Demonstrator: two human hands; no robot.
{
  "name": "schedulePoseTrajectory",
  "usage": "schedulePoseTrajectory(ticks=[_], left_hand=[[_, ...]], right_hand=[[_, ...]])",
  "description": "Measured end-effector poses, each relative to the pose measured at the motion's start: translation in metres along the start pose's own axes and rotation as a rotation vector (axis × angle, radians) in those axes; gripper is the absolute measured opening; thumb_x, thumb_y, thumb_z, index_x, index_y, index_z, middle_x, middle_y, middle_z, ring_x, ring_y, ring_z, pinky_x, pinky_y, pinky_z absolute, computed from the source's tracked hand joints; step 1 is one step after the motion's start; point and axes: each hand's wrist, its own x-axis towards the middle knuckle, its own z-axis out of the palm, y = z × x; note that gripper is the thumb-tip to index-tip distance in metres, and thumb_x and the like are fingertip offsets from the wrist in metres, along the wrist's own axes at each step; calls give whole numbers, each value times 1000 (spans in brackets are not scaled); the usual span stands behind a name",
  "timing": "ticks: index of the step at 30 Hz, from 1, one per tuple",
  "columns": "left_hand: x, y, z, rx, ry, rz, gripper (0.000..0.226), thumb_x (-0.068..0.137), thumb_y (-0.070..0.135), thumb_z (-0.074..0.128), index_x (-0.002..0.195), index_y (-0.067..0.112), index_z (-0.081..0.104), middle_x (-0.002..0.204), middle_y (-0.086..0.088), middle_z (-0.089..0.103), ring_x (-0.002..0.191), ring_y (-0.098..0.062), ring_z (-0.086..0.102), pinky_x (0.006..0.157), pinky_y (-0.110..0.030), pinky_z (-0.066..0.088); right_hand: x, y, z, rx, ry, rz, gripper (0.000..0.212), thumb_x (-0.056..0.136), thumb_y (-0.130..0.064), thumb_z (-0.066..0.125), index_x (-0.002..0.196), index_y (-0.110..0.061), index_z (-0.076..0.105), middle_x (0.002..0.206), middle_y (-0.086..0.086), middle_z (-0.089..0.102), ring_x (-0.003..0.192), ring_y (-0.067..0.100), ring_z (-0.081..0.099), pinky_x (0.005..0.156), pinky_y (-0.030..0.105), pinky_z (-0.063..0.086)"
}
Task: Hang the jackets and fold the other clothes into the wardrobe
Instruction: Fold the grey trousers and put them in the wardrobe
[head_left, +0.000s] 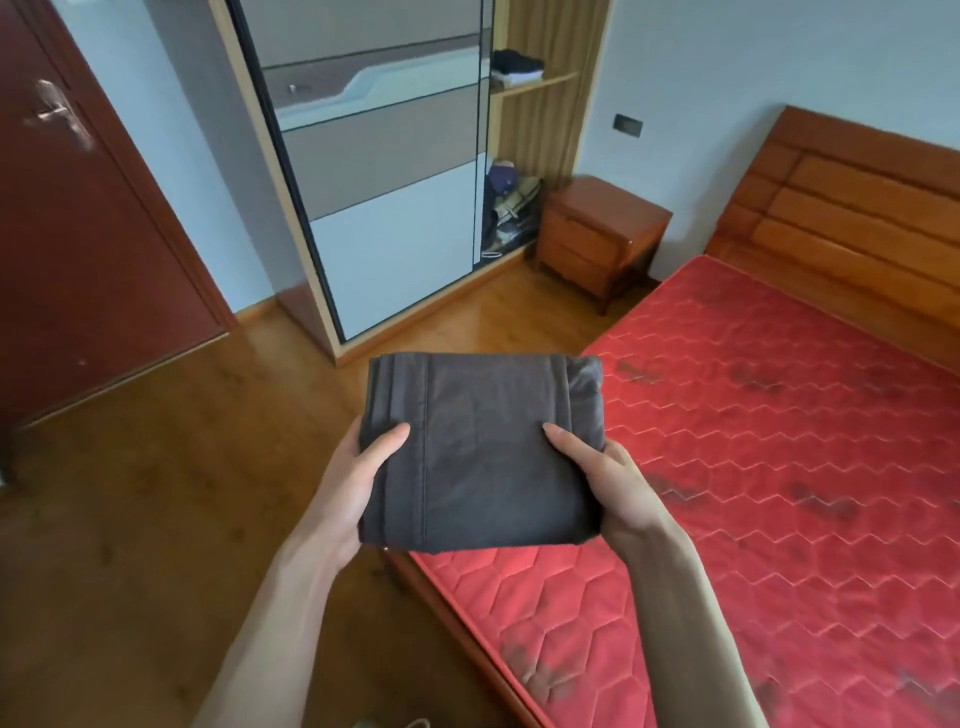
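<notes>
left hand: thumb on top, gripping; right hand: same; both arms extended forward

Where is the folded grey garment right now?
Head view, centre: the folded grey garment is held between left hand and right hand, above the red mattress's corner.

Open wooden floor stretches between the red mattress on the right and the dark red door on the left, leaving a clear way to the wardrobe. Its sliding door covers most of the front; only the narrow right section stands open, where a shelf carries folded clothes with room beside them. A bedside cabinet stands just beside that opening, and bags crowd its lower part.
</notes>
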Motion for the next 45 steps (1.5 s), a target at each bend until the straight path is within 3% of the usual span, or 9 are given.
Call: schedulePoseTrajectory(ticks=[9, 13, 16, 21, 24, 27, 32, 38, 45], left_hand=[[33, 55, -144, 156, 119, 79, 17, 88, 54, 73, 101, 64, 66, 105, 28, 73, 94, 3, 72, 62, -20, 59], [44, 67, -189, 162, 147, 77, 22, 85, 60, 72, 103, 69, 63, 108, 28, 72, 99, 1, 72, 65, -23, 61], [65, 71, -212, 117, 202, 61, 39, 84, 60, 72, 121, 60, 61, 116, 22, 72, 107, -14, 72, 81, -39, 63], [114, 84, -240, 93, 241, 29, 42, 79, 63, 73, 120, 56, 62, 110, 25, 73, 107, -15, 72, 77, -35, 60], [157, 98, -255, 100, 250, 24, 49, 79, 64, 71, 125, 52, 60, 108, 25, 73, 110, -17, 69, 78, -38, 60], [206, 121, -264, 112, 272, 27, 60, 82, 61, 71, 138, 45, 56, 126, 14, 69, 116, -20, 66, 96, -52, 57], [288, 168, -272, 128, 277, 12, 59, 89, 55, 70, 143, 39, 54, 134, 8, 66, 120, -25, 64, 104, -59, 52], [376, 214, -267, 136, 224, 8, 52, 90, 53, 70, 139, 40, 57, 130, 7, 68, 117, -25, 66, 100, -58, 55], [459, 242, -241, 155, 110, -31, 67, 75, 61, 71, 138, 44, 57, 126, 10, 69, 114, -23, 68, 95, -52, 58]], right_hand=[[58, 35, 153, -15, -42, -19, 33, 91, -31, 79, 115, -9, 78, 113, 9, 79, 106, 23, 77, 77, 26, 62], [79, 38, 198, -52, -55, -26, 30, 90, -35, 81, 111, -13, 80, 111, 7, 80, 104, 22, 77, 78, 27, 62], [101, 38, 225, -73, -41, -59, 19, 90, -32, 82, 102, -17, 83, 108, 7, 81, 101, 22, 78, 72, 23, 61], [152, 35, 257, -121, -19, -69, 18, 90, -33, 82, 100, -18, 83, 105, 5, 81, 98, 20, 78, 70, 22, 61], [194, 29, 276, -130, -14, -75, 23, 90, -33, 81, 104, -15, 82, 105, 5, 81, 98, 19, 78, 70, 22, 61], [241, 15, 295, -122, -13, -81, 25, 92, -33, 80, 107, -13, 80, 105, 4, 81, 97, 19, 79, 70, 22, 61], [317, -21, 322, -124, -9, -85, 31, 92, -37, 79, 111, -12, 77, 105, 3, 81, 97, 21, 79, 72, 26, 63], [390, -60, 337, -137, 23, -135, 31, 94, -38, 75, 112, -13, 74, 103, 0, 81, 94, 19, 79, 71, 26, 63], [447, -88, 322, -93, 142, -140, 34, 92, -39, 77, 114, -13, 74, 105, -1, 81, 96, 18, 78, 73, 25, 63]])
